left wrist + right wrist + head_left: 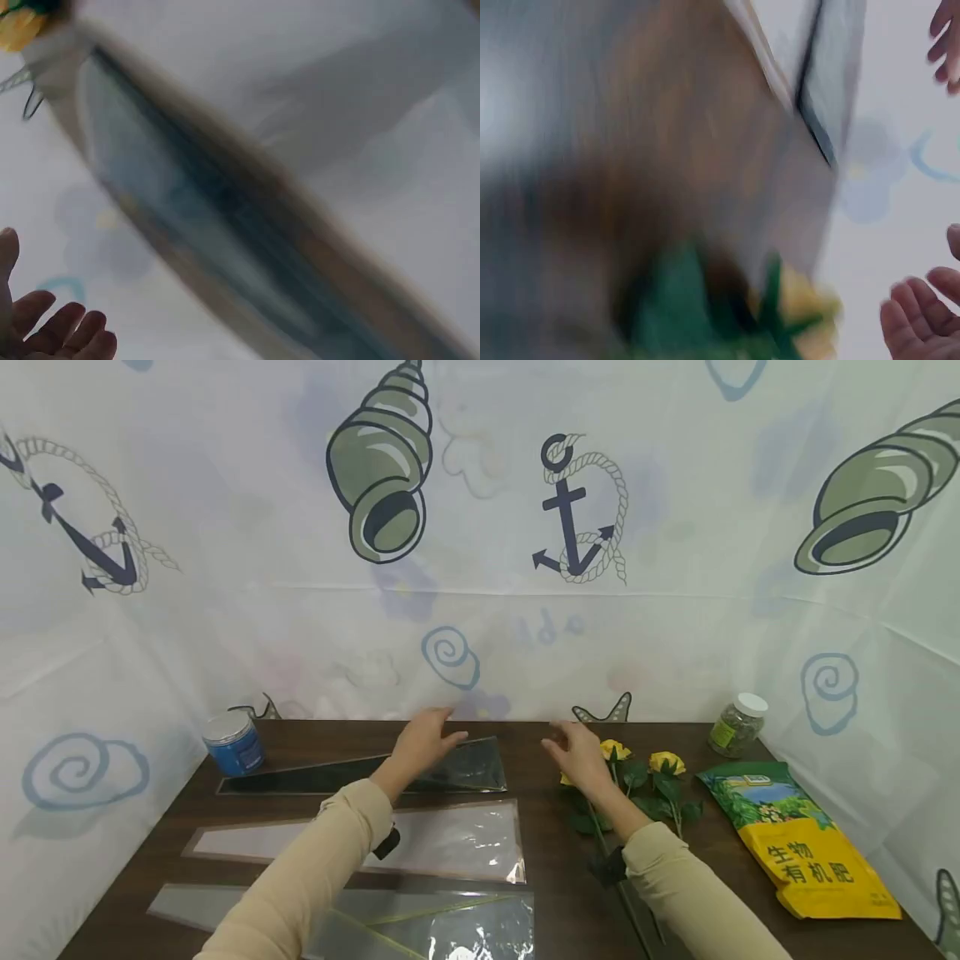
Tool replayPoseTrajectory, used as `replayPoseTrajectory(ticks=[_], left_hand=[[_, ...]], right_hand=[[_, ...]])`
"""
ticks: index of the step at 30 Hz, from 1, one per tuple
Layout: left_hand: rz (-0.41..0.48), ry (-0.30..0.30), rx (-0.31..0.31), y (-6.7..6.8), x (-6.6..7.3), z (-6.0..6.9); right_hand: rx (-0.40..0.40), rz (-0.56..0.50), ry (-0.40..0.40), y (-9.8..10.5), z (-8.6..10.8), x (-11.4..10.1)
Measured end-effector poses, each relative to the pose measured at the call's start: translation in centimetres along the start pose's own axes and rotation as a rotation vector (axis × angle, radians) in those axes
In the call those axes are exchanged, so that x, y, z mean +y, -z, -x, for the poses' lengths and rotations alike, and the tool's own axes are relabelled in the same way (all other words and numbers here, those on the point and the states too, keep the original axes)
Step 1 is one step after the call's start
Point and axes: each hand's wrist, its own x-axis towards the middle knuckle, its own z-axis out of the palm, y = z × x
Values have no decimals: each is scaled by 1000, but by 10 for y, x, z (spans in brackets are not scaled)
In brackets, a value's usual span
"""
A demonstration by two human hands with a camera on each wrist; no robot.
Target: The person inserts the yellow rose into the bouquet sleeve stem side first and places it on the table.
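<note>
My left hand (423, 745) hovers over a dark tapered plastic flower sleeve (480, 768) at the back of the table, fingers spread and holding nothing. Nearer lie a pale clear sleeve (465, 839) and another clear one with yellow lines (480, 927). To the right, my right hand (581, 760) is raised above yellow roses (666, 764) with green leaves and long stems; its fingers are loosely bent around nothing. The left wrist view has the left hand (56, 330) at the lower corner. In the blurred right wrist view, the right hand (926, 319) appears with relaxed fingers.
A blue jar with a pale lid (235, 745) stands at the back left. A small clear jar with a white lid (738, 725) is at the back right. In front of it lies a yellow and green fertilizer bag (806, 852). Patterned cloth (487, 543) surrounds the dark table (551, 860).
</note>
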Motion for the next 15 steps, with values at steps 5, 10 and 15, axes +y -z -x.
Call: replayPoseTrajectory(ticks=[5, 10, 15], left_hand=[[42, 13, -56, -30, -2, 5], [93, 25, -98, -50, 2, 3], [92, 17, -127, -64, 3, -1]], right_hand=[[-162, -118, -162, -37, 7, -8], [-219, -147, -234, -58, 6, -10], [-213, -111, -281, -70, 3, -15]])
